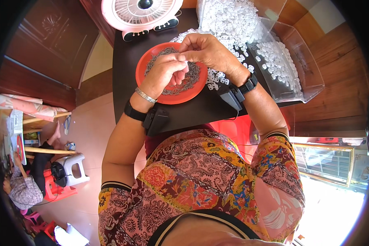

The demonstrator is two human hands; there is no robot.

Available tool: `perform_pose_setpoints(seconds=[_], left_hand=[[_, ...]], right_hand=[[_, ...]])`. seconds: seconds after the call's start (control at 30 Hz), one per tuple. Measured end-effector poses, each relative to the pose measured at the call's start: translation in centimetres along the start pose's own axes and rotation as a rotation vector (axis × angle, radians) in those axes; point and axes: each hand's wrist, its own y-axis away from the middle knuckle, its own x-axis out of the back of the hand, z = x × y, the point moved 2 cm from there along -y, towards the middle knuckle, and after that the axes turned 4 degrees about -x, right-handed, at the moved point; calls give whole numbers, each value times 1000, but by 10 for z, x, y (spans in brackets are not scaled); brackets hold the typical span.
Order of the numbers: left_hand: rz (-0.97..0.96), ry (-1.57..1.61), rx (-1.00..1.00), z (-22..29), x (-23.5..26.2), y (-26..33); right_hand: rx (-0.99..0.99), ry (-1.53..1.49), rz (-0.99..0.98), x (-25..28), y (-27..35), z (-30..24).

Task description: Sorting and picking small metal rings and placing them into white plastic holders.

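My left hand (pixel 165 71) and my right hand (pixel 209 51) meet above an orange round plate (pixel 145 61) that holds a heap of small dark metal parts (pixel 192 78). The fingertips of both hands pinch one small white plastic piece (pixel 185 60) between them. A pile of loose white plastic pieces (pixel 215 78) lies on the dark table (pixel 192 110) just right of the plate, under my right hand. Each wrist wears a black band with a small black device.
A pink and white desk fan (pixel 139 14) stands at the table's far edge. Two clear plastic boxes (pixel 291 65) full of white pieces sit at the back right. Another person (pixel 24 184) sits on the floor at far left beside low stools (pixel 69 172).
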Motion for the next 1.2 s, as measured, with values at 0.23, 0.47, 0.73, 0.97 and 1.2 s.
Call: perform_pose_setpoints(seconds=[0.23,0.47,0.73,0.97,1.2], left_hand=[[12,20,49,-1,5,-2],[268,64,-120,3,18,-2],[363,129,-147,4,18,-2],[342,96,-131,6,19,1],[324,50,-84,5,15,0]], right_hand=[[-2,39,19,-4,-4,3],[19,521,44,1,-6,8],[230,965,-13,-25,-5,33],[222,708,128,-22,-2,28],[57,367,172,-15,-4,35]])
